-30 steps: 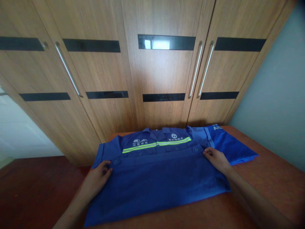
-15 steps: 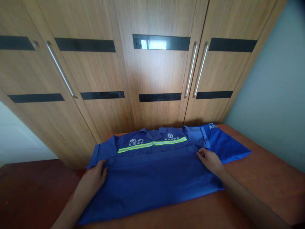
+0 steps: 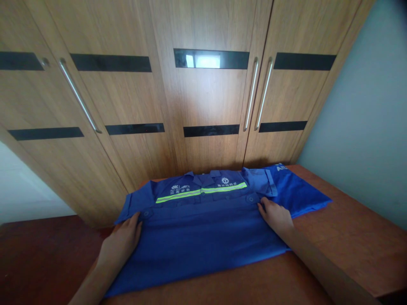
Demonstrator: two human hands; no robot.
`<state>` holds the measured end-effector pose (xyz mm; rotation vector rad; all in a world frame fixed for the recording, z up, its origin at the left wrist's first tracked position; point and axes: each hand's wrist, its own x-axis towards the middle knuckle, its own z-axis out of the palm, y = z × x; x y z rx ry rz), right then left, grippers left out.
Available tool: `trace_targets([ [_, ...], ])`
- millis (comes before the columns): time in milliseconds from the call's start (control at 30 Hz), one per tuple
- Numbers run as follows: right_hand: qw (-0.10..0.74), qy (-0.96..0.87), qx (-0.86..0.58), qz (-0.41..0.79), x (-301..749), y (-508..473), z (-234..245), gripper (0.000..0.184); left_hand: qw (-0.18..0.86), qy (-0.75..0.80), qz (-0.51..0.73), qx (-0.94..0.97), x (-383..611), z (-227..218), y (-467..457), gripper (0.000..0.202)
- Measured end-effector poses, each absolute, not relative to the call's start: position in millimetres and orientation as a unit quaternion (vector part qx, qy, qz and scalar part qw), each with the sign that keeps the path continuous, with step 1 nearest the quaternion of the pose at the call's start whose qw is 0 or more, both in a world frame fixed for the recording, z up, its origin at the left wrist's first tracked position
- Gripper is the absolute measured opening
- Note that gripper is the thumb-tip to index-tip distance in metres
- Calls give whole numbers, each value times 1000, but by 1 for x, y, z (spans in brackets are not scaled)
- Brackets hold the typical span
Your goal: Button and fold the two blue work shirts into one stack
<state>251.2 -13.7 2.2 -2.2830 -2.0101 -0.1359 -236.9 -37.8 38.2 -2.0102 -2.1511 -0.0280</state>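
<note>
A blue short-sleeved work shirt (image 3: 203, 241) lies on the reddish-brown table, its lower part folded up toward the chest. A yellow-green reflective stripe and white printing show above the folded hem. My left hand (image 3: 122, 239) pinches the left end of that hem beside a button tab. At the right end, my right hand (image 3: 275, 216) grips the hem near another button tab, fingers closed on the cloth. The sleeves spread out to both sides, and the collar points at the wardrobe.
A brighter blue folded garment (image 3: 295, 190) with white letters lies at the right, partly under the shirt's sleeve. The table (image 3: 359, 237) reaches back to a wooden wardrobe (image 3: 210, 97) with metal handles. A pale wall (image 3: 359, 127) stands on the right.
Both hands keep their hold on the hem. The right hand and the folded edge have shifted slightly left in view, along with the whole scene.
</note>
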Motion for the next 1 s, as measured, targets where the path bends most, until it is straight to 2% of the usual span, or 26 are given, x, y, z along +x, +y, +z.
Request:
trace_targets([
  [133, 43, -661, -744, -88, 250, -16, 6, 26, 142, -720, 16, -679, -233, 48, -43, 45],
  [267, 136, -700, -685, -146, 224, -31, 21, 35, 208, -678, -9, -705, -200, 66, -52, 41],
  [367, 181, -796, -571, -83, 184, -48, 28, 42, 152, -595, -67, -787, -151, 69, -60, 38],
  [467, 159, -859, -487, -2, 150, -57, 24, 49, 61, -481, -87, -870, -104, 54, -64, 42],
  [600, 124, -857, -496, 58, 144, -55, 10, 56, 29, -445, -83, -891, -82, 27, -64, 55],
  [800, 137, -850, -501, 89, 157, -62, 4, 56, 20, -460, -63, -885, -92, 16, -71, 58],
  [900, 180, -850, -476, 134, 160, -61, 5, 57, 28, -460, -59, -885, -92, 15, -75, 57],
  [1000, 304, -785, -499, 203, 184, -39, 4, 51, 36, -456, -57, -888, -93, 14, -77, 58],
])
